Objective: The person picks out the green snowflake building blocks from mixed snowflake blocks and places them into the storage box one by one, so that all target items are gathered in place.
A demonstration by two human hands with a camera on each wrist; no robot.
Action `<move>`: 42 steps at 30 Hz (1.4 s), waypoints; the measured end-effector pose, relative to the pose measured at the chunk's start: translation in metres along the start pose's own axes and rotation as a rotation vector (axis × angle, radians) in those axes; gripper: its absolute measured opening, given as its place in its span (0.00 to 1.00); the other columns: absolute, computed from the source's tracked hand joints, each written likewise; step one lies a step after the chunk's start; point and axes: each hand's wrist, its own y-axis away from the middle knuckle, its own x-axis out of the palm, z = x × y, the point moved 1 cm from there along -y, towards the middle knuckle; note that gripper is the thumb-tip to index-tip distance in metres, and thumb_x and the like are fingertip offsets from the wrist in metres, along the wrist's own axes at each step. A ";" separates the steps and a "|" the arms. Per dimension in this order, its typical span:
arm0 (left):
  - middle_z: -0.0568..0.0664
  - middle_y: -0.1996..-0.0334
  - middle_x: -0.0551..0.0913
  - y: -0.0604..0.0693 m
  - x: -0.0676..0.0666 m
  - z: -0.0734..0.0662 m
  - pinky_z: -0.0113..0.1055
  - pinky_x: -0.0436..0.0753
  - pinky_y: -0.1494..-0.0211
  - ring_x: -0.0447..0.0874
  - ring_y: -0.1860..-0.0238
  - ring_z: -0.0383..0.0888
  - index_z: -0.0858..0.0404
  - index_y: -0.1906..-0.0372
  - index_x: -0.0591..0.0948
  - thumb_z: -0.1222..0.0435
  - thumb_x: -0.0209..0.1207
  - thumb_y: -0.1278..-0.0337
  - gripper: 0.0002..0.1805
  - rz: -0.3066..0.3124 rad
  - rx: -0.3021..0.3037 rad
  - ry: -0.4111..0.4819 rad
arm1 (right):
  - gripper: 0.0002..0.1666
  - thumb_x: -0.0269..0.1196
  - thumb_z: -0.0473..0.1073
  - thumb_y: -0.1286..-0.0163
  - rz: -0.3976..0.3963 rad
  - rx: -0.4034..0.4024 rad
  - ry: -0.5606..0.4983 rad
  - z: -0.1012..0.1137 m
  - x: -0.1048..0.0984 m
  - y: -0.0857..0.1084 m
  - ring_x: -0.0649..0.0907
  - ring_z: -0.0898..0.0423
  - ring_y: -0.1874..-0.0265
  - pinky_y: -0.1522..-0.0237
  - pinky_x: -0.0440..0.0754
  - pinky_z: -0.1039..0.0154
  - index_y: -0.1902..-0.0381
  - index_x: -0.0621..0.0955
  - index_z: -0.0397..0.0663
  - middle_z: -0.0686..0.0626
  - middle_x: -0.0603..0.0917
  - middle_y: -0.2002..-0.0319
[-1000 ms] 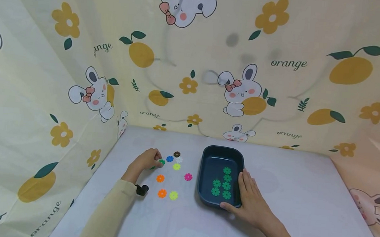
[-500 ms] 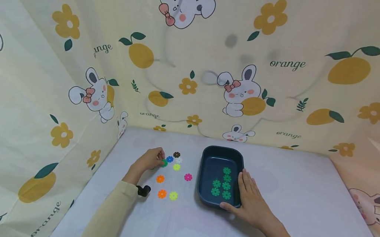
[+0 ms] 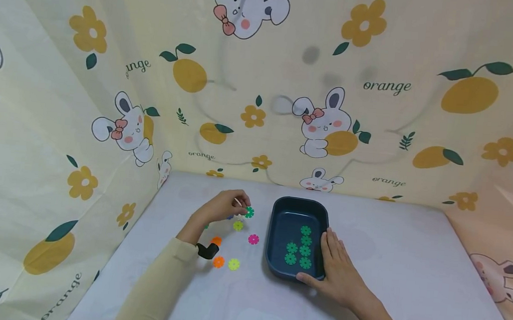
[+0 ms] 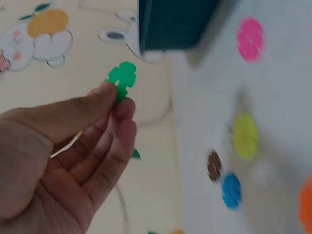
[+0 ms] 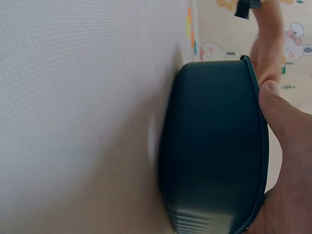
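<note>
Between thumb and fingertips my left hand (image 3: pixel 222 207) pinches a green flower-shaped plastic disc (image 3: pixel 250 212), held up over the table left of the dark blue tray (image 3: pixel 284 222). The left wrist view shows this disc (image 4: pixel 123 75) upright at the fingertips. Several green discs (image 3: pixel 305 251) lie flat in the right half of the tray. My right hand (image 3: pixel 342 280) rests against the tray's right side, fingers straight along it and thumb at the near rim. In the right wrist view the thumb (image 5: pixel 275 105) touches the rim of the tray (image 5: pixel 214 141).
Loose discs lie left of the tray: pink (image 3: pixel 254 239), yellow (image 3: pixel 234 264), orange (image 3: pixel 219 262), brown (image 4: pixel 214 165) and blue (image 4: pixel 231 190). My left hand and wrist partly cover some in the head view. A patterned cloth (image 3: pixel 258 140) rises behind the white table (image 3: pixel 389 251).
My left hand has picked up a green disc at the left of the group, then lifted it and carried it right toward the tray. The right hand and tray stay put.
</note>
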 end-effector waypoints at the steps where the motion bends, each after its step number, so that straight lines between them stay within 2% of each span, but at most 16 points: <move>1: 0.48 0.57 0.87 -0.003 0.001 -0.005 0.41 0.88 0.50 0.88 0.53 0.57 0.59 0.51 0.84 0.67 0.68 0.28 0.06 0.013 0.018 0.014 | 0.80 0.64 0.85 0.39 0.000 0.000 0.001 0.000 0.000 0.000 0.49 0.34 0.15 0.19 0.52 0.34 0.16 0.51 0.29 0.31 0.46 0.14; 6: 0.48 0.59 0.89 -0.016 0.011 -0.025 0.41 0.89 0.50 0.89 0.56 0.55 0.60 0.51 0.85 0.67 0.69 0.28 0.07 0.089 0.078 0.050 | 0.80 0.64 0.85 0.39 0.000 0.000 0.007 0.000 0.001 -0.001 0.49 0.34 0.15 0.19 0.53 0.34 0.16 0.52 0.28 0.31 0.46 0.14; 11: 0.46 0.61 0.90 -0.033 0.025 -0.041 0.40 0.88 0.50 0.90 0.58 0.53 0.60 0.52 0.86 0.66 0.69 0.29 0.06 0.155 0.097 0.059 | 0.80 0.63 0.86 0.39 0.004 0.001 0.010 0.000 0.001 0.000 0.50 0.33 0.15 0.19 0.53 0.34 0.16 0.51 0.29 0.31 0.47 0.14; 16: 0.45 0.61 0.90 -0.050 0.043 -0.053 0.42 0.88 0.48 0.88 0.61 0.43 0.60 0.52 0.88 0.67 0.69 0.29 0.06 0.216 0.133 0.027 | 0.80 0.63 0.86 0.39 0.005 -0.001 0.001 -0.001 0.002 0.000 0.51 0.32 0.16 0.19 0.53 0.34 0.16 0.51 0.28 0.31 0.46 0.14; 21: 0.45 0.62 0.90 -0.065 0.062 -0.055 0.34 0.88 0.52 0.88 0.63 0.38 0.61 0.52 0.89 0.68 0.69 0.29 0.06 0.272 0.157 -0.001 | 0.80 0.63 0.86 0.39 0.019 0.006 -0.016 -0.003 0.006 0.001 0.48 0.33 0.15 0.19 0.51 0.34 0.16 0.51 0.29 0.31 0.45 0.14; 24: 0.44 0.64 0.89 -0.073 0.071 -0.057 0.36 0.89 0.52 0.88 0.64 0.41 0.61 0.53 0.89 0.69 0.69 0.30 0.05 0.292 0.161 -0.014 | 0.80 0.63 0.86 0.39 0.023 0.007 -0.021 -0.003 0.005 0.001 0.48 0.34 0.15 0.18 0.50 0.34 0.16 0.50 0.29 0.31 0.44 0.14; 28: 0.43 0.65 0.88 -0.084 0.082 -0.060 0.33 0.88 0.54 0.87 0.64 0.40 0.61 0.54 0.89 0.68 0.69 0.29 0.04 0.306 0.167 -0.085 | 0.80 0.63 0.85 0.38 0.010 -0.004 -0.022 -0.001 0.002 0.000 0.49 0.32 0.15 0.19 0.51 0.34 0.16 0.51 0.28 0.31 0.45 0.14; 30: 0.43 0.65 0.88 -0.087 0.088 -0.061 0.28 0.86 0.55 0.86 0.64 0.38 0.62 0.53 0.89 0.68 0.69 0.29 0.05 0.314 0.163 -0.127 | 0.80 0.63 0.86 0.38 0.010 -0.001 -0.023 -0.001 0.002 0.000 0.49 0.33 0.15 0.19 0.51 0.34 0.16 0.51 0.28 0.31 0.45 0.14; 36: 0.40 0.65 0.88 -0.094 0.101 -0.059 0.26 0.82 0.55 0.84 0.63 0.35 0.60 0.53 0.89 0.67 0.69 0.29 0.04 0.346 0.121 -0.232 | 0.80 0.62 0.87 0.39 0.028 0.006 -0.013 -0.001 0.003 -0.001 0.48 0.33 0.15 0.18 0.51 0.34 0.16 0.51 0.28 0.31 0.44 0.14; 42: 0.42 0.66 0.86 -0.099 0.111 -0.060 0.29 0.81 0.60 0.82 0.66 0.37 0.58 0.56 0.89 0.68 0.68 0.28 0.03 0.343 0.103 -0.310 | 0.80 0.63 0.85 0.38 0.023 0.009 -0.012 -0.002 0.004 0.000 0.48 0.33 0.15 0.18 0.51 0.34 0.16 0.51 0.28 0.31 0.44 0.14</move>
